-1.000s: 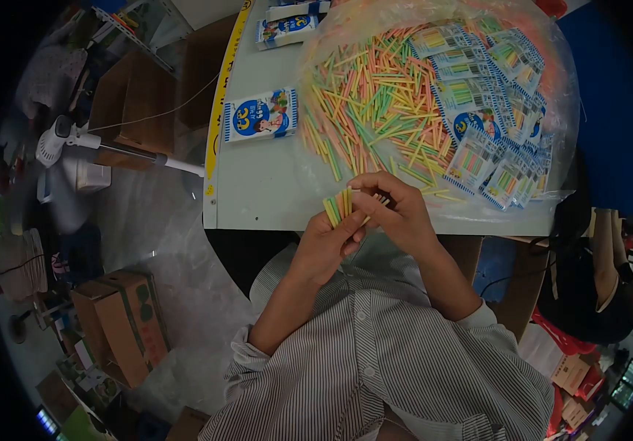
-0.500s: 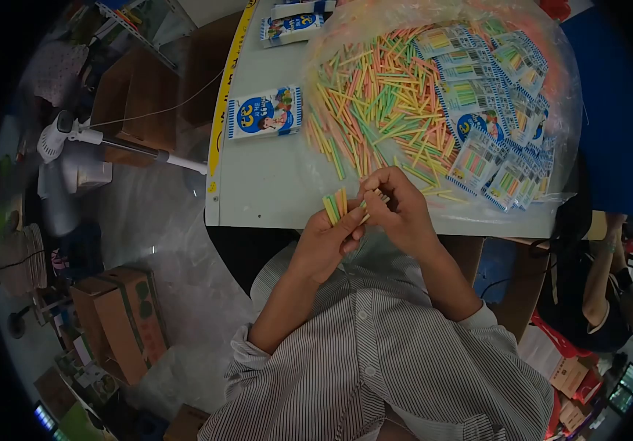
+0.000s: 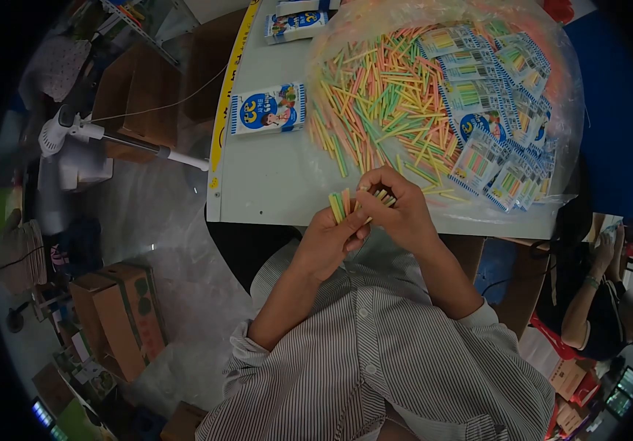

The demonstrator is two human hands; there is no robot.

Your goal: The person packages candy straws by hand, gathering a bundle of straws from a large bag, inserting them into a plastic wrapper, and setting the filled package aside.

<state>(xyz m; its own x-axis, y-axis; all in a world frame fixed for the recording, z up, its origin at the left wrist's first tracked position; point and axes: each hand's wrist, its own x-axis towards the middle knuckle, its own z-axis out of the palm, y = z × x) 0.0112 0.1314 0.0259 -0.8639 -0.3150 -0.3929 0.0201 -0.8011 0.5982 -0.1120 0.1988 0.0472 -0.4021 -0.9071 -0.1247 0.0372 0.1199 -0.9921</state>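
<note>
My left hand [image 3: 325, 244] is closed around a small bunch of pastel candy sticks [image 3: 339, 205], yellow, green and pink, their ends poking up above the fingers. Right against it, my right hand [image 3: 398, 212] pinches more candy sticks [image 3: 385, 197], pale ends showing between thumb and fingers. The fingers of both hands meet just in front of the table edge, and part of the sticks is hidden in them. Beyond lies a big heap of loose candy sticks [image 3: 382, 103] on a clear plastic bag [image 3: 562, 81].
Several flat printed packets [image 3: 470, 92] with sticks inside lie on the heap's right side. A blue-and-white packet [image 3: 268, 109] rests on the table [image 3: 250, 191], with more packets [image 3: 296, 26] farther back. Cardboard boxes [image 3: 121, 316] and a white fan [image 3: 59, 132] stand left. Another person [image 3: 599, 309] sits at right.
Both hands stay together, with small finger movements over the sticks; the left bunch shifts slightly right. At right, the other person's hands have moved. The view has shifted a little.
</note>
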